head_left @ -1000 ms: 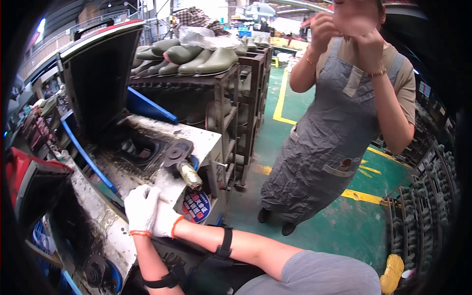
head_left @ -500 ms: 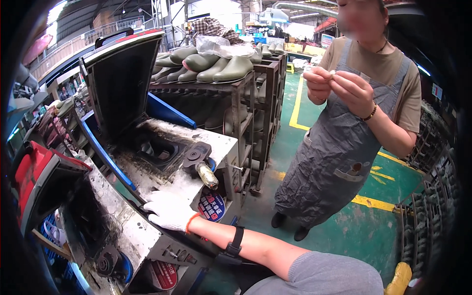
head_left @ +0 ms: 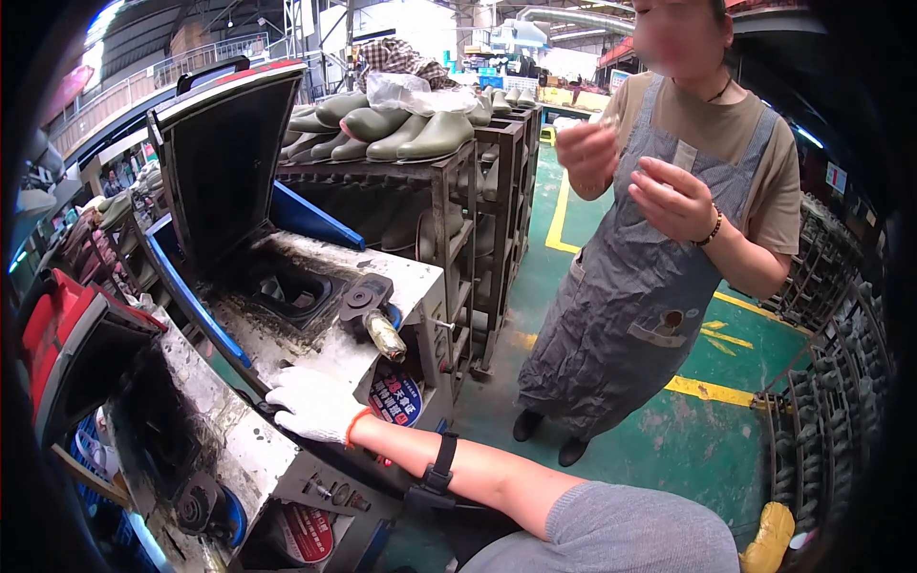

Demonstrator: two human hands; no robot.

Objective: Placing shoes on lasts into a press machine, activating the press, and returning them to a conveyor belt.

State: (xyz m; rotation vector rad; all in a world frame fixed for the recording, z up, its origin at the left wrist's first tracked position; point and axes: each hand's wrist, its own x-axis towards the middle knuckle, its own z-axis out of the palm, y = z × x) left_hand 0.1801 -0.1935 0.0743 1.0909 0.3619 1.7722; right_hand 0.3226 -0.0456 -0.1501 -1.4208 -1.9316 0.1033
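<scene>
My right hand (head_left: 310, 406), in a white knit glove with an orange cuff, rests on the near edge of a white, soot-stained machine (head_left: 315, 349). Its fingers are loosely spread and nothing shows in them. A black strap with a small box (head_left: 437, 477) circles my forearm. Past the hand, the machine carries a round black fitting (head_left: 366, 298) with a worn, taped handle (head_left: 384, 336). Its black-lined lid (head_left: 229, 158) stands raised over a dark opening (head_left: 291, 289). My left hand is out of sight.
A similar machine with a red lid (head_left: 62, 329) stands at lower left. Olive-green clogs (head_left: 435, 136) top a metal rack (head_left: 454, 205) behind. A co-worker in a grey apron (head_left: 621, 286) stands at right, hands raised; more racks (head_left: 831, 382) line the far right.
The co-worker's hands have moved apart, one now blurred. The whole scene has shifted slightly left and my right hand stays at the machine's edge.
</scene>
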